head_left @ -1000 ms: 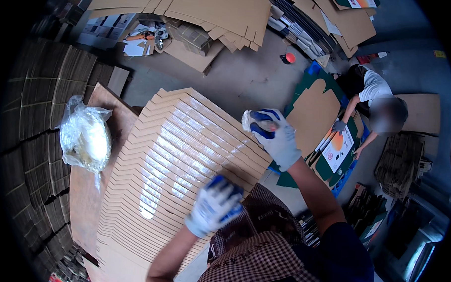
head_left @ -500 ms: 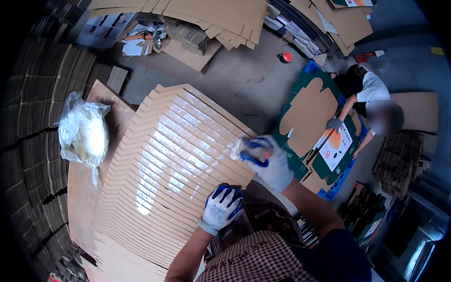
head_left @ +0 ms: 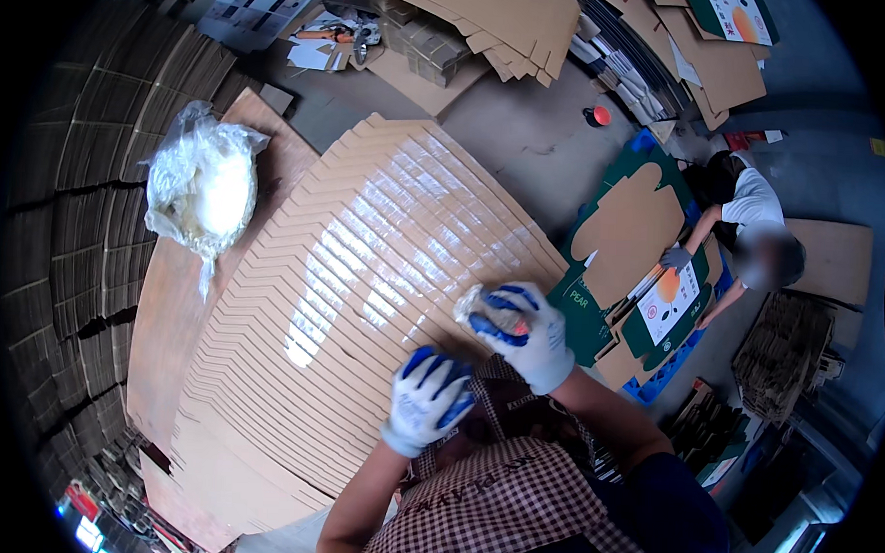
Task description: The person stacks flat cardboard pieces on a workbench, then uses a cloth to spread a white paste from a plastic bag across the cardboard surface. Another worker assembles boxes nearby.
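Overlapping sheets of brown cardboard (head_left: 254,367) fan out before me in a long staggered row, their stepped edges marked with shiny whitish streaks. My right hand (head_left: 533,340), in a white glove with blue fingers, is closed round a pale, crumpled wad (head_left: 469,305) at the right side of the row. A little reddish patch shows by the fingers; the wad's kind is unclear. My left hand (head_left: 426,401), gloved alike, lies over the near right edge of the sheets, fingers apart and slightly bent, with nothing visible in it.
A clear plastic bag (head_left: 209,195) with pale contents sits on the wooden board (head_left: 168,330) at left. Tall cardboard stacks (head_left: 96,157) line the left side. At right, a co-worker (head_left: 752,204) bends over green printed boxes (head_left: 646,318) on a blue pallet. A red-topped container (head_left: 600,116) stands on the floor.
My view has shifted, so the surroundings sit further right. My right hand with the wad has come nearer to me along the sheets' right side. The left hand stays near the edge.
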A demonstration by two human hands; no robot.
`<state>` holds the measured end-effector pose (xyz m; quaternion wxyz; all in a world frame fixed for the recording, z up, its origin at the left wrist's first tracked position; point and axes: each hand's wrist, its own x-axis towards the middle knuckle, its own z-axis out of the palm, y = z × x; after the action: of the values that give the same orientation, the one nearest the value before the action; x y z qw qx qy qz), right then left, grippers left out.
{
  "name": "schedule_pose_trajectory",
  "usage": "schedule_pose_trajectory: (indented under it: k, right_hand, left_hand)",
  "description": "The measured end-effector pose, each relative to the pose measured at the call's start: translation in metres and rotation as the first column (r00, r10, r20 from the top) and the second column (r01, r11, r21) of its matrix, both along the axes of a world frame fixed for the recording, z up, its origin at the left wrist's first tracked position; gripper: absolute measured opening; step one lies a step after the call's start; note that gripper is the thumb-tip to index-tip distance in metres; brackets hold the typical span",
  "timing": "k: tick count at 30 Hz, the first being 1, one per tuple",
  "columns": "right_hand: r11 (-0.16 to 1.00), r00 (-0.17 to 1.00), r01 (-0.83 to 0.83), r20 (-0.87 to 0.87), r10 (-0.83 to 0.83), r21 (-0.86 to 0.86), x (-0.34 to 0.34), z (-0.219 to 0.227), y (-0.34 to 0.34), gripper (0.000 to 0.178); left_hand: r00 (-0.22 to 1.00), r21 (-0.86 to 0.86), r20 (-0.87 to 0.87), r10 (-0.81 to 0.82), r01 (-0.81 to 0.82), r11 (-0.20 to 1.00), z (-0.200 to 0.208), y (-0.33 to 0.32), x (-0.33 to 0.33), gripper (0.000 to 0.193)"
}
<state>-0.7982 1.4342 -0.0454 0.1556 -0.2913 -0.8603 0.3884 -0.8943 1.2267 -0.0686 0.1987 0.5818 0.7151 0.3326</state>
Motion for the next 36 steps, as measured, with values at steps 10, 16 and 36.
schedule_pose_trajectory:
  k: [10, 16, 36]
  right_hand:
    - [0.985, 0.982, 0.108, 0.14, -0.126, 0.132, -0.002, -0.008, -0.002, 0.044]
    - [0.975, 0.957, -0.186, 0.202, 0.208, -0.125, -0.009, -0.014, -0.07, 0.052]
    - [0.743, 0.893, -0.45, 0.225, 0.39, 0.496, -0.039, -0.037, -0.091, 0.048]
  left_hand:
    - [0.946, -0.011, -0.186, 0.265, -0.272, 0.962, -0.021, -0.112, -0.041, 0.037]
    - [0.968, -0.008, -0.128, 0.216, -0.218, 0.976, -0.036, -0.118, -0.043, 0.046]
    - [0.949, 0.065, -0.1, 0.299, -0.294, 0.954, -0.026, -0.115, -0.046, 0.032]
